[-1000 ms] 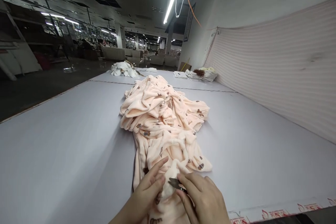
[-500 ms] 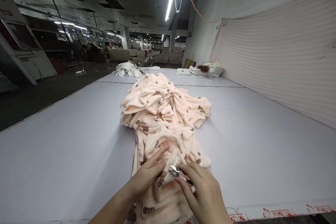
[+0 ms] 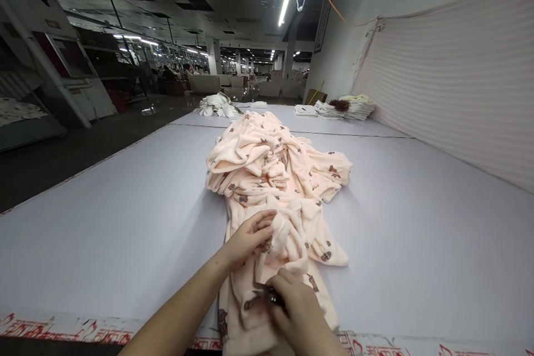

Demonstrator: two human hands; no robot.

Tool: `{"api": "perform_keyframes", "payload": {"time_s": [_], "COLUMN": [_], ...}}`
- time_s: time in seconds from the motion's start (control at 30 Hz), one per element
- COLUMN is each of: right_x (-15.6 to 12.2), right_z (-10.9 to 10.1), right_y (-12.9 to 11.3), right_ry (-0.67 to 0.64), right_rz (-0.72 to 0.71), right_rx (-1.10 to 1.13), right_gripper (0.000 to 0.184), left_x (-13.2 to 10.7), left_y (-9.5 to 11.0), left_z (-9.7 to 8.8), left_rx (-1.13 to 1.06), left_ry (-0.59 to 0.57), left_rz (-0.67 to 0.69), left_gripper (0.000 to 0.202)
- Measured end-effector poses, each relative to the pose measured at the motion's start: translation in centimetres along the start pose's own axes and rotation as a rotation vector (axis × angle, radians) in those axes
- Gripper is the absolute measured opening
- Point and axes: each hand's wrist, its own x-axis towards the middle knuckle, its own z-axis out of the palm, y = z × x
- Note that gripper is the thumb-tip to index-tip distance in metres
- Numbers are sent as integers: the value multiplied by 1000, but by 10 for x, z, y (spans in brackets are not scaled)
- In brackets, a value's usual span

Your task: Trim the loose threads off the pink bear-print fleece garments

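A heap of pale pink plush cloth [image 3: 250, 144] with small brown bear-like prints lies down the middle of the table, its near part reaching the front edge. My left hand [image 3: 252, 236] has its fingers closed on a raised fold in the near part. In my right hand [image 3: 300, 308] is a pair of thread snips [image 3: 269, 292], dark-handled and a little blurred, their blades pointing left just above the cloth. The right fingertips partly hide the handles. Whether the heap is one garment or several, I cannot tell.
The white-covered table [image 3: 125, 233] spreads to both sides. At its far end lie a white cloth pile [image 3: 217, 105] and folded stacks [image 3: 356, 107] with a dark red tuft beside them. A striped pink sheet [image 3: 450, 78] hangs along the right wall.
My right hand has drawn the snips down and nearer to me. The left hand has lifted the cloth fold farther up and away. The view has turned slightly left.
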Motion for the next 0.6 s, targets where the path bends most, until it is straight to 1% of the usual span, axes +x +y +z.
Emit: {"api": "perform_keyframes", "payload": {"time_s": [0.03,0.1,0.13,0.17,0.2,0.23,0.27,0.3,0.37,0.43,0.5,0.53,0.6], "right_x": [4,11,13,14,14,14,13,12,8,4,0,-1,-3], "right_z": [-4,-14,-19,-22,-25,-26,-27,-28,-33,-40,-47,-48,-45], "right_y": [2,7,10,12,14,16,17,17,14,9,3,1,1], "right_ry": [28,81,96,105,108,105,100,92,81,68,43,43,85], "right_rz": [-7,-22,-29,-32,-32,-29,-23,-16,-6,-12,-43,-61,-77], "right_rx": [62,221,292,347,386,406,404,379,273,174,138,123,64], "right_gripper": [28,26,23,21,19,18,20,24,31,34,32,29,27], "left_x": [-12,-41,-56,-69,-79,-86,-90,-90,-86,-81,-79,-79,-81], "left_y": [0,-7,-14,-23,-34,-46,-56,-66,-78,-82,-81,-80,-78], "left_z": [-2,-4,-3,0,4,10,15,20,27,29,28,27,26], "left_rx": [42,185,362,491,511,514,515,494,463,465,506,524,536], "left_ry": [71,274,434,496,433,361,332,322,360,403,421,424,428], "left_rz": [39,107,132,98,44,19,33,46,98,160,231,253,273], "left_gripper": [40,25,18,20,22,24,27,26,18,10,7,7,8]}}
